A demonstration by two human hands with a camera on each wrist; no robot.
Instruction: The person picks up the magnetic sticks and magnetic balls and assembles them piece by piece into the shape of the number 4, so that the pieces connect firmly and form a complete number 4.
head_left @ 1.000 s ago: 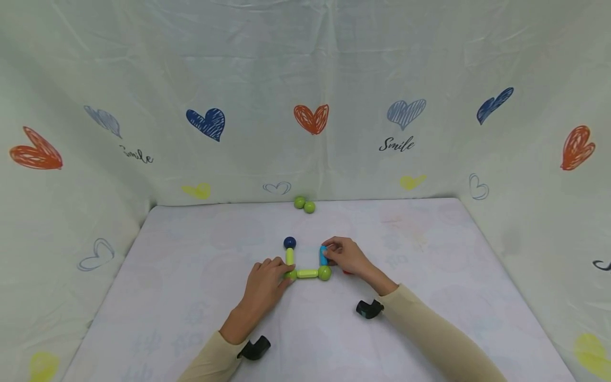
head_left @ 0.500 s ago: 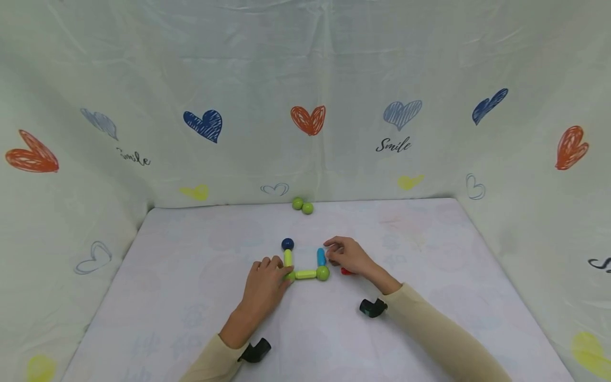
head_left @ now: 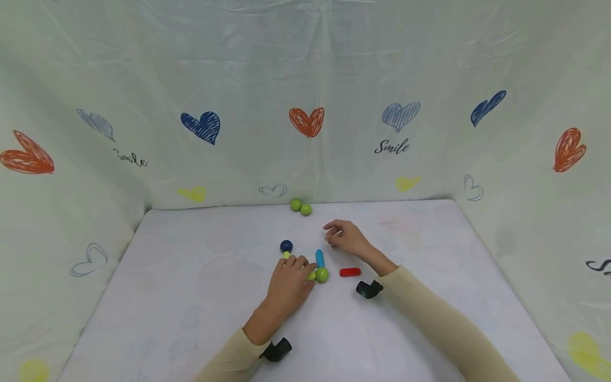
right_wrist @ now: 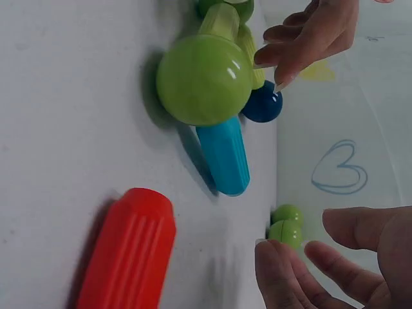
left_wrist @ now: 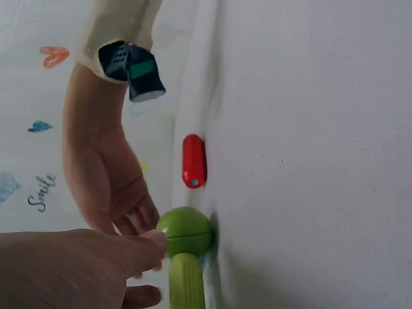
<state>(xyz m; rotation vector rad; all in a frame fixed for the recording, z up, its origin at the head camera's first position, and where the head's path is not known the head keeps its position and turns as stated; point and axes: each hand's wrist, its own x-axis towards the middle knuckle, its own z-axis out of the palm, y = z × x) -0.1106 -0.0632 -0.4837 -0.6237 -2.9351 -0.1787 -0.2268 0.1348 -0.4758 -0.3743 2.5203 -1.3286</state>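
Note:
A toy frame of rods and balls lies on the table. Its right corner is a green ball (head_left: 322, 275), joined to a yellow-green rod (left_wrist: 187, 283) and a light blue rod (right_wrist: 223, 156). At the frame's far left sits a dark blue ball (head_left: 286, 246) on another yellow-green rod (head_left: 286, 255). My left hand (head_left: 290, 282) hovers over the frame with loosely bent fingers, covering its left corner in the head view, fingertips close to the green ball. Farther back, my right hand (head_left: 350, 237) is raised off the table, fingers relaxed and holding nothing.
Right of the frame lies a loose red rod (head_left: 350, 272). Two green balls (head_left: 300, 207) sit together at the table's back edge, by the printed curtain (head_left: 248, 164). A black camera is strapped to each wrist.
My right hand has let go of the light blue rod and drawn back and up, uncovering the red rod. My left hand has left the left corner and shifted right toward the right green ball.

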